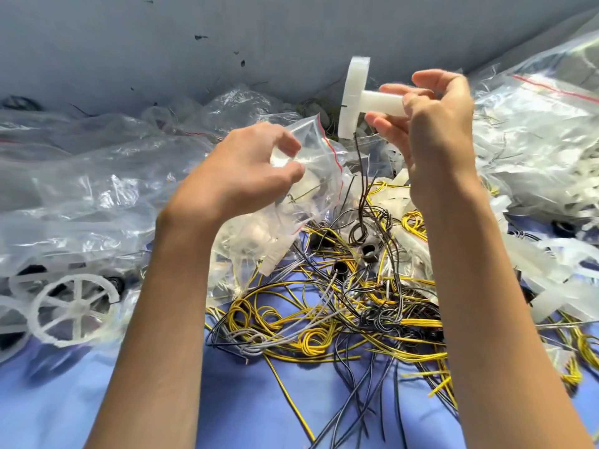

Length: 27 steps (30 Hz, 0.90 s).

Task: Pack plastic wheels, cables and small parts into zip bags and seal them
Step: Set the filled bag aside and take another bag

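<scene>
My right hand [434,124] grips the shaft of a white plastic part [355,95] shaped like a disc on a stub, held up in the air. A dark cable [361,176] hangs from the part down into the pile. My left hand [256,170] pinches the mouth of a clear zip bag [311,176] with a red seal line, just left of the part. The bag holds some white pieces. Below both hands lies a tangle of yellow, grey and black cables [340,306] with black ring parts [369,251] among them.
A white spoked plastic wheel [76,307] lies inside a clear bag at the left. Heaps of clear bags [81,176] cover the left; packed bags [544,124] and loose white plastic pieces [551,273] fill the right. A blue cloth [243,400] covers the table; a grey wall stands behind.
</scene>
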{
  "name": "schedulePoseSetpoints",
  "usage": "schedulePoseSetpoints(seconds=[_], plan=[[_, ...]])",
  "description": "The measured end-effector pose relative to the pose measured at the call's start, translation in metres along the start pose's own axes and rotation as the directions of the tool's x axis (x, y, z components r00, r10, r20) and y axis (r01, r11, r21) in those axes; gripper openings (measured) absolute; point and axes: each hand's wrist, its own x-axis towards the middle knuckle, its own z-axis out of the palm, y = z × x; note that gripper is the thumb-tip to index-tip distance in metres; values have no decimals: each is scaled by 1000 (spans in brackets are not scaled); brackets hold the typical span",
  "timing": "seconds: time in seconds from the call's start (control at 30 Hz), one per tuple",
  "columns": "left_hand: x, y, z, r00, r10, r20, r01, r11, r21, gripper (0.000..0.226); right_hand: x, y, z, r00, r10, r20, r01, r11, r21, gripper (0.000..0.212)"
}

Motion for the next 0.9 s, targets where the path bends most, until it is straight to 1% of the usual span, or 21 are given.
schedulePoseSetpoints(seconds=[0.1, 0.17, 0.23, 0.3, 0.37, 0.43, 0.5, 0.57, 0.63, 0.67, 0.7, 0.77, 0.9], plan=[[-1, 3, 2, 1000, 13, -14, -14, 1000, -2, 26, -2, 0, 1, 995, -86, 42, 85, 996, 18, 23], [-1, 4, 2, 999, 14, -31, -14, 1000, -10, 27, -4, -1, 1, 987, -147, 72, 148, 989, -4, 23], [-1, 4, 2, 999, 9, -36, -10, 1000, -11, 28, -6, -1, 2, 958, -273, 88, 283, 951, -124, 24], [-2, 5, 1, 999, 9, -35, -9, 1000, -10, 29, -7, -1, 4, 909, -399, 124, 417, 878, -235, 23], [-2, 5, 1, 999, 10, -40, -11, 1000, -11, 28, -9, -1, 6, 880, -455, 133, 474, 852, -224, 24], [-2, 5, 1, 998, 16, -54, -17, 1000, -9, 28, -10, -2, 7, 871, -477, 116, 490, 860, -146, 26], [-2, 5, 0, 998, 22, -64, -23, 1000, -11, 27, -9, -4, 7, 879, -464, 112, 471, 881, -50, 26], [-2, 6, 0, 998, 20, -64, -22, 999, -33, 26, -8, -6, 3, 907, -393, 150, 389, 919, 60, 22], [-3, 7, -1, 998, 18, -62, -21, 998, -61, 27, -8, -8, -1, 918, -292, 267, 246, 950, 193, 19], [-3, 8, -1, 998, 17, -60, -22, 996, -82, 28, -9, -8, -2, 906, -252, 339, 179, 956, 234, 19], [-3, 9, -2, 998, 18, -58, -24, 993, -114, 29, -10, -9, -2, 887, -224, 405, 132, 961, 242, 19], [-4, 10, -3, 998, 23, -63, -35, 982, -184, 29, -13, -8, -1, 847, -185, 498, 108, 978, 181, 20], [-5, 8, -6, 995, -19, -100, -7, 966, -258, 33, -15, -6, -1, 804, -110, 584, 116, 993, 27, 25]])
